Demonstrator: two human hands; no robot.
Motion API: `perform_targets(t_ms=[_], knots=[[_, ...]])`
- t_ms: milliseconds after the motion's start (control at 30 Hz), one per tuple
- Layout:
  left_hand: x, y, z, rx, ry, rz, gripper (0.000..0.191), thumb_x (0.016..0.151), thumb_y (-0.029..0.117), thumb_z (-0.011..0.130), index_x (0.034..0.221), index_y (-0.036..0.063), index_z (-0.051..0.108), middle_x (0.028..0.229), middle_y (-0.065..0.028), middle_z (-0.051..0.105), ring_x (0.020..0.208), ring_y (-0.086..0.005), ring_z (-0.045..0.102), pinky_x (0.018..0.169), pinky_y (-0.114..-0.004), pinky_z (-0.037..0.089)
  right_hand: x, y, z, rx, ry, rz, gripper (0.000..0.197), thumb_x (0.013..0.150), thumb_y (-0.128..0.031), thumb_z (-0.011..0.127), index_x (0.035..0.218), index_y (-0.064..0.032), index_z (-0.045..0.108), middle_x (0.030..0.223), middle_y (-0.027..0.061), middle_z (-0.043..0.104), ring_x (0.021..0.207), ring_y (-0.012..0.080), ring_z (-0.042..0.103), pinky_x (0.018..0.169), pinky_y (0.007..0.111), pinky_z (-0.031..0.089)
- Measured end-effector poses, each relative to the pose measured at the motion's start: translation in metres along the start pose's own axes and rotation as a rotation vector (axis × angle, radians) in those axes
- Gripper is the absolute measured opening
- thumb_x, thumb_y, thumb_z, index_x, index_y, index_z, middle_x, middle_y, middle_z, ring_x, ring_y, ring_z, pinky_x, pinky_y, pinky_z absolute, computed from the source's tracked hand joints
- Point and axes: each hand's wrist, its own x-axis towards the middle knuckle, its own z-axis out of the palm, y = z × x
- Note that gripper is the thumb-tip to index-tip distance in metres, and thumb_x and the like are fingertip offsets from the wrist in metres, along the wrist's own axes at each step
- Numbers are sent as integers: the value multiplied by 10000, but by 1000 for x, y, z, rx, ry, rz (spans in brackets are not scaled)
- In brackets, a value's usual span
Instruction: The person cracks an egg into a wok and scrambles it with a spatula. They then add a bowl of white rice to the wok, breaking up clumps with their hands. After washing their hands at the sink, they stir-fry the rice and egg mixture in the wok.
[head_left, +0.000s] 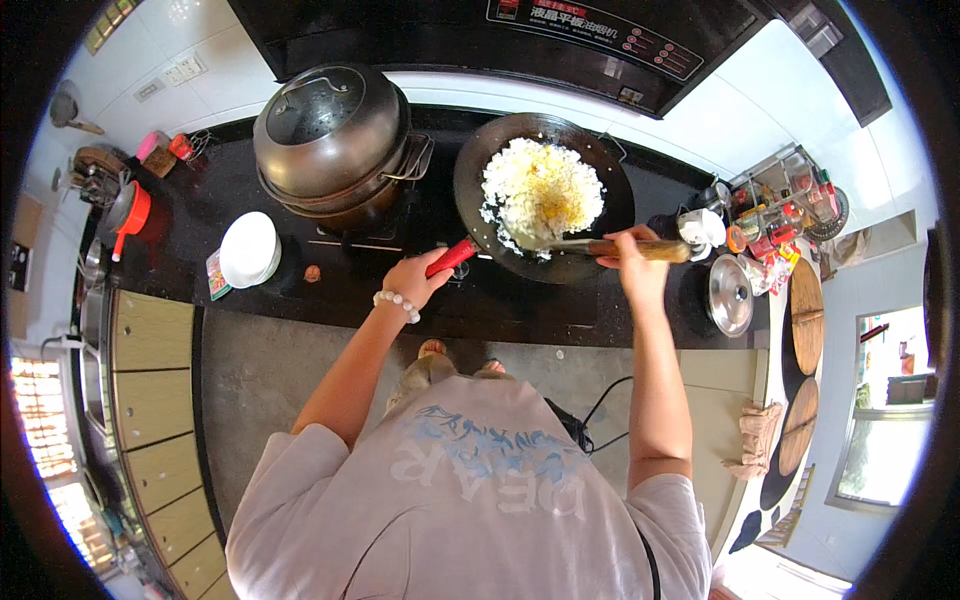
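Observation:
A dark wok (471, 169) sits on the stove, holding a mound of white rice (544, 187) with yellow bits, likely egg, through it. My left hand (415, 282) grips the wok's red handle (451, 258) at the lower left. From the right, my right hand (637, 259) holds a spatula by its wooden handle (667, 250). The spatula's blade rests in the lower part of the rice, which partly hides it. A few grains lie along the wok's inner wall.
Left of the wok stands a large lidded steamer pot (330, 142). A white bowl (250, 250) sits on the black counter (180, 262) at left. At right are a metal lid (730, 295), white cups (701, 226) and a rack of seasonings (784, 191). A range hood (465, 37) hangs above.

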Motion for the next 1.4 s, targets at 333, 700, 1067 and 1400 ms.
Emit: perform_targets(t_ms=[333, 700, 1067, 1400], knots=[[-2, 7, -8, 31, -48, -42, 497, 857, 456, 618, 1274, 187, 582, 961, -171, 686, 852, -350, 658, 746, -409, 510, -28, -26, -5, -149, -1, -231, 98, 865, -47, 583, 861, 29, 646, 816, 111, 680, 720, 153, 664, 626, 258, 550], [-1, 1, -3, 6, -33, -24, 484, 854, 438, 630, 1253, 167, 593, 986, -172, 681, 866, -350, 656, 759, -403, 512, -3, -21, -3, -288, 69, -178, 111, 825, -64, 611, 762, 25, 621, 664, 94, 656, 570, 123, 632, 520, 265, 492], [0, -4, 0, 29, -26, -33, 488, 855, 453, 622, 1258, 180, 592, 966, -173, 683, 858, -352, 655, 744, -412, 515, 0, -23, 4, -204, -22, -115, 111, 826, -60, 608, 797, 48, 607, 699, 125, 658, 602, 155, 661, 522, 254, 535], [-1, -3, 1, 11, -23, -22, 471, 850, 451, 620, 1256, 214, 591, 924, -159, 687, 823, -356, 650, 712, -433, 519, 34, -100, 9, -370, -203, 49, 173, 859, -104, 552, 817, 59, 591, 757, 150, 655, 617, 237, 680, 524, 289, 588]])
